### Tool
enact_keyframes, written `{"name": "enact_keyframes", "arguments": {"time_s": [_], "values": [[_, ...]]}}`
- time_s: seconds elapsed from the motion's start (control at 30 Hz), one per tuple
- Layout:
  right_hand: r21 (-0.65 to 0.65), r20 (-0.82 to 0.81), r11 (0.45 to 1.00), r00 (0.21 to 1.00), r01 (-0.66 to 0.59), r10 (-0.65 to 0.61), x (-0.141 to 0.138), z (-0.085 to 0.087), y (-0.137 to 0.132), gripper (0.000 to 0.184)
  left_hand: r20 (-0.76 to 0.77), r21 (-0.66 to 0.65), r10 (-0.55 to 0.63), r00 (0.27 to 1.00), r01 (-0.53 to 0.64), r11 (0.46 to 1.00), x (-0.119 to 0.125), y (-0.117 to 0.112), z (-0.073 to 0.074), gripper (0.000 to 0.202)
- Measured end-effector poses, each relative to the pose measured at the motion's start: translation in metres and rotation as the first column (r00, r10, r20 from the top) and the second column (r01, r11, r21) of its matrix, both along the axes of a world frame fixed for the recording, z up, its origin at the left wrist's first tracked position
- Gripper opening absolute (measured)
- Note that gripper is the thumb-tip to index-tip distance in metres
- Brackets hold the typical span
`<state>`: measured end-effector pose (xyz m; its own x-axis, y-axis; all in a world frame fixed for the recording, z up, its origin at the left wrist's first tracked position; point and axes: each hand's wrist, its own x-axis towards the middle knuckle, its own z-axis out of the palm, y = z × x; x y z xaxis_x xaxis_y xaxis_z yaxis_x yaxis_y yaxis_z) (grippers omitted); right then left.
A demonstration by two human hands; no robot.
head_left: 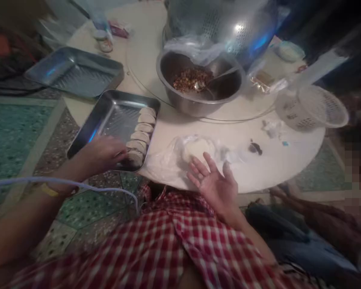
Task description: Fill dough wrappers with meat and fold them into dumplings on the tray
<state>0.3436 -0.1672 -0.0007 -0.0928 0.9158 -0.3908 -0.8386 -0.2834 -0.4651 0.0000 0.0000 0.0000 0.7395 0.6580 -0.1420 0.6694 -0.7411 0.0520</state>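
Observation:
My left hand (105,153) is over a metal tray (114,108), fingers curled together at the near end of a row of dumplings. Its fingertips meet the left end of the nearest dumpling (136,157), partly hiding it. Several more pale, folded dumplings (143,127) line the tray's right side. Palm up and empty, my right hand (216,182) has its fingers spread at the table's front edge. Just beyond those fingertips lies a pale stack of round dough wrappers (198,148) on clear plastic.
Behind the wrappers stands a steel bowl (192,102) of chopped filling (192,79) with a spoon. A large perforated metal pot (213,24) rises behind it. Another tray (75,76) is at far left, a plastic basket (309,108) at right. A cable (87,185) crosses my left forearm.

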Motion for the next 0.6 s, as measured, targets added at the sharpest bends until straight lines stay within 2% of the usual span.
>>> {"name": "enact_keyframes", "arguments": {"time_s": [0.3, 0.43, 0.53, 0.6], "values": [[-0.012, 0.044, 0.999, 0.999, 0.034, -0.033, 0.005, -0.004, -0.002, 0.047, -0.019, -0.009, 0.035, 0.999, -0.036, 0.999, -0.001, -0.003, -0.003, 0.035], [0.019, 0.037, 0.998, 0.998, 0.052, -0.053, 0.009, -0.005, -0.003, 0.046, -0.025, -0.016, 0.037, 0.999, -0.037, 0.999, -0.005, 0.000, -0.001, 0.040], [0.041, 0.050, 0.995, 0.994, 0.093, -0.095, 0.013, -0.005, -0.003, 0.045, 0.015, 0.016, 0.046, 0.999, -0.046, 0.999, -0.012, -0.001, 0.003, 0.050], [0.062, 0.067, 0.990, 0.989, 0.128, -0.132, 0.017, -0.006, -0.003, 0.046, 0.126, 0.092, 0.135, 0.983, -0.147, 0.985, -0.009, -0.004, 0.007, 0.050]]}}
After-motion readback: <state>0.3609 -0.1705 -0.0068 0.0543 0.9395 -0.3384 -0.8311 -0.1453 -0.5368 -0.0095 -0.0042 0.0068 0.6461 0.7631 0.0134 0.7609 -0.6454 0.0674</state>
